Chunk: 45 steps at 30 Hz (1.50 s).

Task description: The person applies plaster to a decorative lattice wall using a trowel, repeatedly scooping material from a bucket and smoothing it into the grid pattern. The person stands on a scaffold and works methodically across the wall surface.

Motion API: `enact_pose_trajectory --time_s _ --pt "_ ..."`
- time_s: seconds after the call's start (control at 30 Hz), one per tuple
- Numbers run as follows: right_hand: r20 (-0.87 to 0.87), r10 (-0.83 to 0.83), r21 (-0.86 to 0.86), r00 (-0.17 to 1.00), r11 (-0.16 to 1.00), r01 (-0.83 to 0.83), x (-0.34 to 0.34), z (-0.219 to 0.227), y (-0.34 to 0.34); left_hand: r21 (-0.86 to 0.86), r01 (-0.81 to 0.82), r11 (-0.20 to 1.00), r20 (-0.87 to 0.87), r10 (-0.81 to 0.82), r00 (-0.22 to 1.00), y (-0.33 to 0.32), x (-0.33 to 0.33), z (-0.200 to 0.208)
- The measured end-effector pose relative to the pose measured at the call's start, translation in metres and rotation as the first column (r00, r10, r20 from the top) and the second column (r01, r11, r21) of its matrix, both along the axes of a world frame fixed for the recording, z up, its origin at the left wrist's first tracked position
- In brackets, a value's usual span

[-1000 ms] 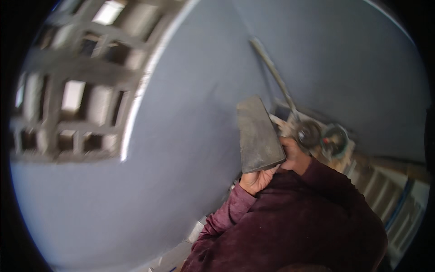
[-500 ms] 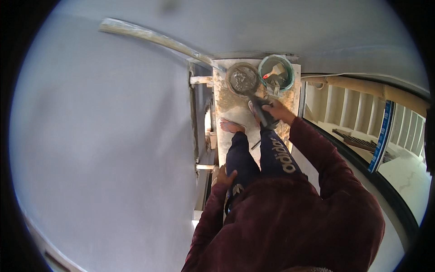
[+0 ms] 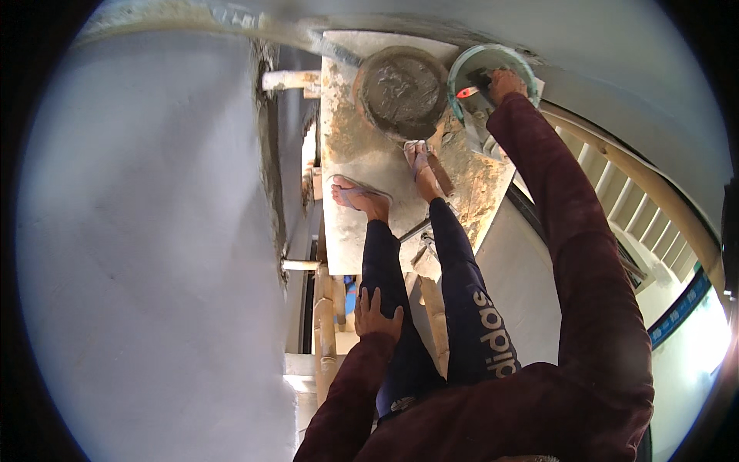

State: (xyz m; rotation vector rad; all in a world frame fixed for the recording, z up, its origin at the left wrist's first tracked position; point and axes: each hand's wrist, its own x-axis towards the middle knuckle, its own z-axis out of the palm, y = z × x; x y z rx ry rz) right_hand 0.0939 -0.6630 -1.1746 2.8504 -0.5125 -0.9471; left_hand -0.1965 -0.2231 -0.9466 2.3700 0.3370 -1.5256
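Observation:
My right hand [image 3: 508, 85] is closed on a dark flat plastering trowel [image 3: 483, 83], over the mouth of a green bucket [image 3: 456, 71]. The hand hides much of the trowel. Beside the trowel shows the red handle end of a paintbrush [image 3: 466, 92]; its bristles are hidden. A light metal blade-like piece [image 3: 479, 137] lies against the near side of the bucket. To the left stands a round tub [image 3: 368, 115] of wet grey mortar [image 3: 404, 92]. My left hand [image 3: 377, 316] rests on my left thigh with its fingers spread, holding nothing.
I stand in flip-flops on a stained board [image 3: 346, 154] over bamboo poles [image 3: 326, 323]. A grey wall [image 3: 154, 231] runs along the left. A long pale straightedge [image 3: 269, 29] slants behind the tub. A window opening with slats [image 3: 643, 192] is on the right.
My right hand has moved with the trowel from beside the mortar tub to the green bucket. My view has shifted, bringing the board closer. The left hand stays on the thigh.

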Motion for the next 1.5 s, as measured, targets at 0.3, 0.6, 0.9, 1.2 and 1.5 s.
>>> enact_pose_trajectory --time_s 0.3,0.6,0.9,1.2,1.5 --pt "-0.008 -0.077 0.183 0.997 0.980 0.077 -0.004 0.053 -0.016 -0.041 -0.121 0.992 0.024 0.122 0.992 -0.005 0.013 0.004" --pt "-0.109 -0.093 0.418 0.990 0.899 0.130 -0.080 0.312 0.033 -0.161 -0.586 0.794 0.798 0.454 0.395 0.091 0.043 0.144" --pt "0.542 -0.451 0.699 0.708 -0.225 -0.679 0.142 0.715 0.374 -0.159 -0.681 0.714 0.673 -0.426 -0.604 0.286 0.177 0.416" --pt "0.525 -0.478 -0.636 -0.704 0.329 -0.698 0.085 1.132 0.509 -0.098 -0.838 0.537 0.461 -0.722 -0.517 0.314 0.121 0.464" --pt "0.535 -0.463 -0.543 -0.707 0.453 -0.707 0.094 1.188 0.555 -0.108 -0.838 0.535 0.568 -0.658 -0.494 0.303 0.110 0.457"
